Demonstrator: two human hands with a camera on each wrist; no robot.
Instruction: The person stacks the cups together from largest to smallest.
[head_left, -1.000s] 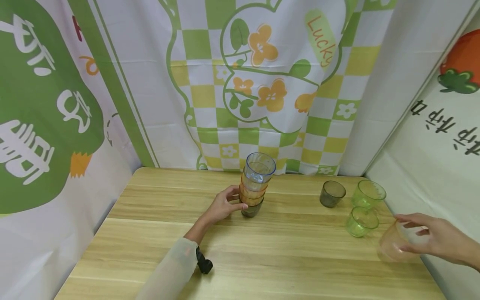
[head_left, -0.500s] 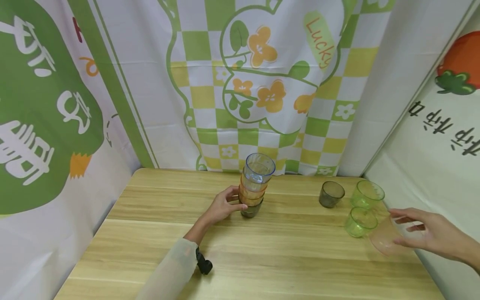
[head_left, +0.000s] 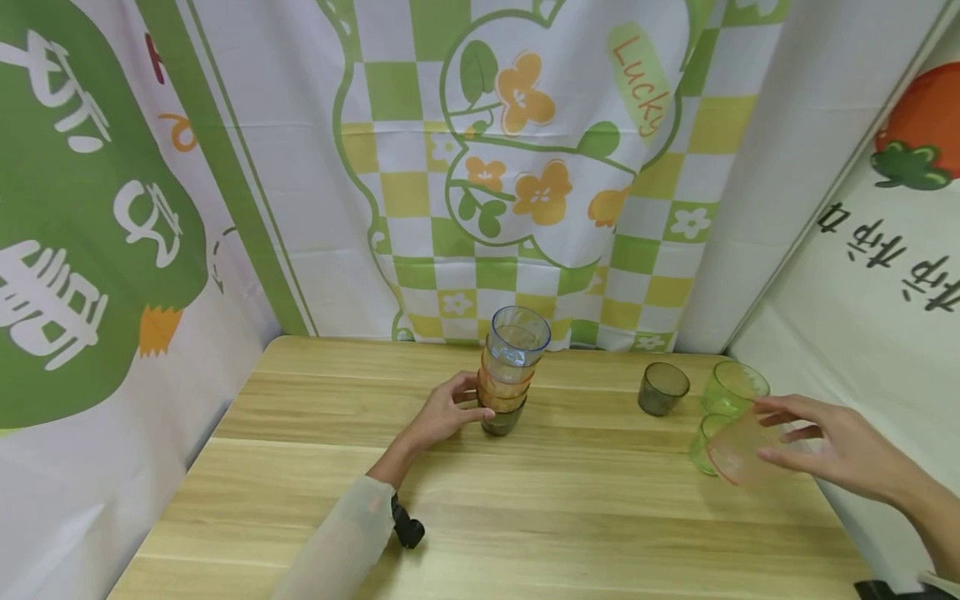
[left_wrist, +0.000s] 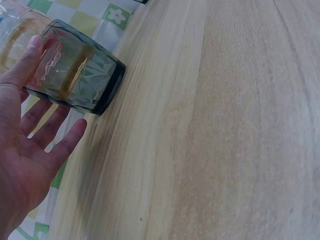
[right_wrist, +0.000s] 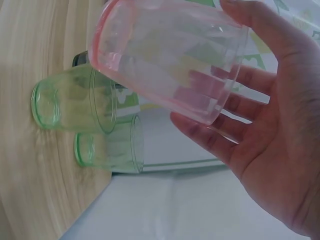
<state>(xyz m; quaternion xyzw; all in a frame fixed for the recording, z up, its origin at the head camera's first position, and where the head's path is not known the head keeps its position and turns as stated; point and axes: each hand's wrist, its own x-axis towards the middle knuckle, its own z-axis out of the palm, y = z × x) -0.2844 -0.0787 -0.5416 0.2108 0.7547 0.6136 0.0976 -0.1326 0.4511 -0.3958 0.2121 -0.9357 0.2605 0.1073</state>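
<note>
My left hand (head_left: 450,410) holds the lower part of an upright stack of see-through cups, thumb in front and fingers behind. A blue-rimmed clear cup (head_left: 517,333) tops the stack, orange cups (head_left: 506,387) sit in the middle, and a grey cup (left_wrist: 82,70) forms the base. Pinched near its rim in my right hand (head_left: 828,442) is a pale pink clear cup (right_wrist: 165,50), tilted, with its thick pink bottom towards the table. It overlaps the nearer green cup (right_wrist: 72,100) in the head view. A second green cup (right_wrist: 107,150) stands right behind that one.
A small grey cup (head_left: 663,389) stands left of the green cups near the back right of the wooden table (head_left: 585,517). Printed cloth (head_left: 540,250) hangs along the back edge, and white cloth walls (head_left: 847,350) rise at both sides.
My right hand has carried the pink cup leftward and away from me, from the right table edge to in front of the nearer green cup. The left hand and stack stay put.
</note>
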